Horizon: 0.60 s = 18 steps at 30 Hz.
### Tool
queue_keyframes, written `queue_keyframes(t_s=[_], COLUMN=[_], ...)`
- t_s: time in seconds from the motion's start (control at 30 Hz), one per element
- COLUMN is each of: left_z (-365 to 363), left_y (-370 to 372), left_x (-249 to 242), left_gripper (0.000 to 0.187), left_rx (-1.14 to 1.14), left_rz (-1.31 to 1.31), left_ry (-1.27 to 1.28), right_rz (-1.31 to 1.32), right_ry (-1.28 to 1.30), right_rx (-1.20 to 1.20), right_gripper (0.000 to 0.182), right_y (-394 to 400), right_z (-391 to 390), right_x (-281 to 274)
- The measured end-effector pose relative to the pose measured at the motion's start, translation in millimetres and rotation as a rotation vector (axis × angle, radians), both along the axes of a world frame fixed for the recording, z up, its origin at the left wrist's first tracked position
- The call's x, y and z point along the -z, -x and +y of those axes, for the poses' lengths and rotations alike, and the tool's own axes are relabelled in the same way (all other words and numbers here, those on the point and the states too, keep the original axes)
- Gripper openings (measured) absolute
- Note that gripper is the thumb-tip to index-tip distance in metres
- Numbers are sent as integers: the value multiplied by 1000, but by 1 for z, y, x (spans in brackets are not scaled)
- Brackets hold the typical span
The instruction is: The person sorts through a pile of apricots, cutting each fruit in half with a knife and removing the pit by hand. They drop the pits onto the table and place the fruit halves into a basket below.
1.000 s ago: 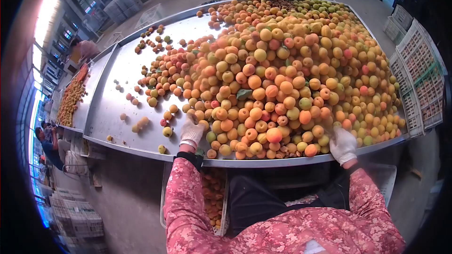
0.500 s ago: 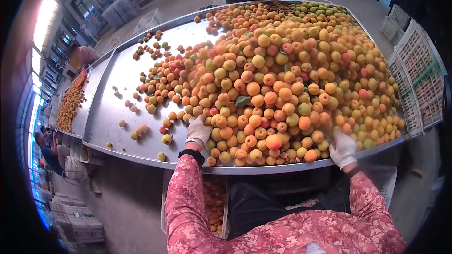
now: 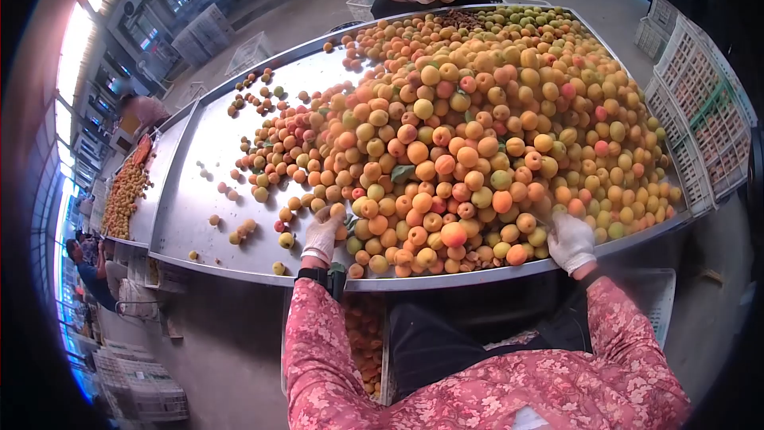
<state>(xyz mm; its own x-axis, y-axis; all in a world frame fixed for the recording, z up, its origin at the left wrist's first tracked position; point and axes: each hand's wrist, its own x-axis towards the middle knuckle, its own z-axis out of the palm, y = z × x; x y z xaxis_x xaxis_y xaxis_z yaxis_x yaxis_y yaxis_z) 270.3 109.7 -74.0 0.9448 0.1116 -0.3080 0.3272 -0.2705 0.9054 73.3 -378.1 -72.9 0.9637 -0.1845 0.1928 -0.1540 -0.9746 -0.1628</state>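
Now the fabric-gloved left hand (image 3: 321,236) sits nearer the rim of the metal tabletop (image 3: 185,219) than before; right hand (image 3: 572,243) against smooth, round apricots (image 3: 430,167); either grip: cannot tell.

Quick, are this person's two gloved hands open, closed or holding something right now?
Left hand: at the fruit pile; whether it holds any cannot be told.
Right hand: at the pile's near edge; grip cannot be told.

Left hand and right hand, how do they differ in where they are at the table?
The left hand is at the left edge of the fruit pile, while the right hand is toward its right side. Bare metal table lies left of the left hand; the right hand has fruit on both sides. Both wear whitish gloves.
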Motion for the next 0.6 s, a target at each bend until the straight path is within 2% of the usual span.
queue_keyframes(t_s=[0.1, 0.17, 0.23, 0.3, 0.37, 0.43, 0.5, 0.53, 0.6], left_z=[-18, -45, -81, -134, -183, -225, -255, -262, -250], left_y=[8, 8, 8, 21, 28, 22, 38, 42, 51], left_x=[-29, -44, -57, -96, -107, -84, -94, -94, -104], left_gripper=[53, 51, 53, 53, 49, 51, 52, 51, 50], left_rx=[-57, -46, 62, 239, 289, 331, 347, 363, 398], left_rz=[-29, -106, -303, -332, -316, -386, -189, -221, -204], left_ry=[120, 105, 64, 160, 117, 238, 631, 746, 653], right_rz=[-21, -10, -12, -16, -49, -39, -29, -38, -46], right_ry=[1, -8, -18, -19, -26, -33, -42, -45, -48], right_rx=[-13, -5, -9, -12, -8, -18, -23, -19, -8], right_gripper=[20, 20, 19, 19, 19, 18, 18, 17, 17], right_y=[0, 1, 1, 2, 2, 2, 3, 4, 5], right_z=[-1, 0, -1, -2, -2, -1, 1, 2, 1], right_x=[2, -1, -1, 3, 4, 1, -3, -6, -6])
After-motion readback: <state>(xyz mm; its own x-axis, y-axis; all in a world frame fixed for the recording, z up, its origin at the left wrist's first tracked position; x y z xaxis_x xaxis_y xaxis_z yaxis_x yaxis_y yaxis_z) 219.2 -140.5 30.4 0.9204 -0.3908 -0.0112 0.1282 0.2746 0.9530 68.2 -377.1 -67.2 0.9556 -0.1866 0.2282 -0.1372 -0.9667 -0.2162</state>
